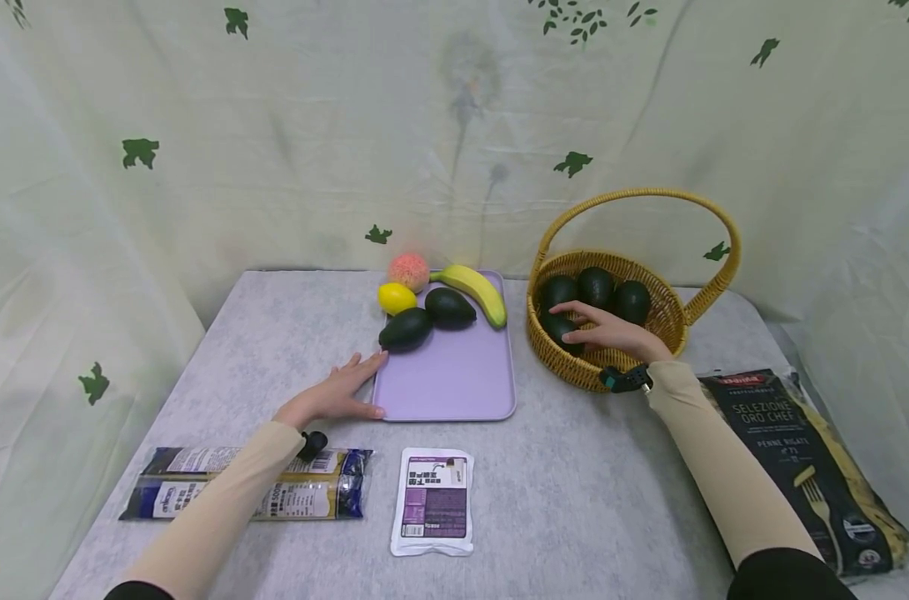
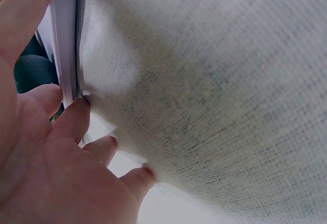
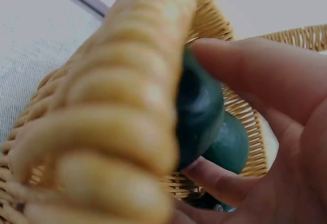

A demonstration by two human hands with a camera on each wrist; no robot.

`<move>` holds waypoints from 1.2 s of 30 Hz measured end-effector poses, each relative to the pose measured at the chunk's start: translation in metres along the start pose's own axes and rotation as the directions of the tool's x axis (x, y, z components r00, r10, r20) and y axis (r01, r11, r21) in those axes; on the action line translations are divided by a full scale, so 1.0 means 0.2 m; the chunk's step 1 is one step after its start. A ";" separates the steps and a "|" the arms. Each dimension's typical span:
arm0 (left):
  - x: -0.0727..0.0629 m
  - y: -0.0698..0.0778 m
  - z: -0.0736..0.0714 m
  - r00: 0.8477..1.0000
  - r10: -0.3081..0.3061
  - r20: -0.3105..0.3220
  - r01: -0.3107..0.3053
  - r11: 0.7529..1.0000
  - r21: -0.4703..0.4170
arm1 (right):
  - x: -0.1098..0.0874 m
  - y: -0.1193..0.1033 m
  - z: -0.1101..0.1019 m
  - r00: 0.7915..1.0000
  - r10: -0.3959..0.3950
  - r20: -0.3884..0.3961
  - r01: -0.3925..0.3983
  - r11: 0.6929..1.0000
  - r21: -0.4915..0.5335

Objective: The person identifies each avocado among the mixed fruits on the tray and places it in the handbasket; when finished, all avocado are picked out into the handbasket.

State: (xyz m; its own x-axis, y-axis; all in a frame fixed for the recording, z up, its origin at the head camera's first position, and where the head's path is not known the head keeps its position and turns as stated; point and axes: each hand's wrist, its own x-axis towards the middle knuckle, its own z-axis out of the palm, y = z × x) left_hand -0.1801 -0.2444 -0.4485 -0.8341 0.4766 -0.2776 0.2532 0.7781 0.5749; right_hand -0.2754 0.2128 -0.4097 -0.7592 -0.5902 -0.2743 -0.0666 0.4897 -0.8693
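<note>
My left hand [image 1: 340,390] lies with fingers spread at the left edge of a lilac tray [image 1: 447,392], touching its rim. In the left wrist view the fingertips [image 2: 76,116] meet the tray's side and the tablecloth. Two dark avocados [image 1: 407,329], a yellow lemon [image 1: 397,298], a pinkish peach [image 1: 408,272] and a banana [image 1: 475,290] are grouped toward the tray's far end. My right hand [image 1: 611,333] reaches into a wicker basket [image 1: 566,371], thumb and fingers around the nearest avocado [image 3: 202,116]. Several more avocados [image 1: 595,287] sit beside it in the basket.
A tall handle [image 1: 641,193] arches over the basket. Under my left forearm lies a blue long pack [image 1: 312,492]. A white and purple pouch [image 1: 433,502] is front centre. A black penne bag [image 1: 806,467] lies at right. Patterned cloth [image 1: 334,150] hangs behind the table.
</note>
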 end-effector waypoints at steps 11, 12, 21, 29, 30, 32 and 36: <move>0.01 -0.01 0.00 1.000 -0.005 0.001 0.005 1.000 0.008 | -0.02 -0.02 -0.01 0.996 -0.063 -0.068 0.057 0.995 -0.082; 0.01 -0.01 0.00 1.000 -0.007 0.001 0.007 1.000 0.008 | -0.02 -0.03 -0.01 0.993 -0.074 -0.091 0.065 0.994 -0.090; 0.00 -0.01 0.00 1.000 -0.001 -0.004 0.002 1.000 0.006 | -0.03 -0.16 0.03 0.964 -0.188 -0.186 0.179 0.982 -0.067; 0.00 -0.01 0.00 1.000 -0.008 -0.006 0.008 1.000 0.003 | 0.11 -0.30 0.24 0.964 -0.253 -0.085 0.257 0.965 0.041; 0.00 -0.01 0.00 1.000 -0.009 -0.006 0.009 1.000 0.005 | 0.14 -0.30 0.28 0.964 -0.258 -0.067 0.261 0.964 0.040; 0.00 -0.01 0.00 1.000 -0.012 -0.004 0.012 1.000 0.005 | 0.20 -0.31 0.35 0.963 -0.270 -0.025 0.271 0.962 0.044; 0.00 -0.01 0.01 1.000 -0.017 -0.002 0.017 1.000 0.007 | 0.32 -0.32 0.48 0.958 -0.285 0.038 0.281 0.955 0.091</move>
State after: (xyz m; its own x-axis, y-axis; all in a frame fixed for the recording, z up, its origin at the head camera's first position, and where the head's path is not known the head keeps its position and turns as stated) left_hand -0.1808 -0.2453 -0.4509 -0.8394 0.4624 -0.2856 0.2423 0.7888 0.5649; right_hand -0.2567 0.0827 -0.4115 -0.6833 -0.7295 -0.0307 -0.2178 0.2438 -0.9451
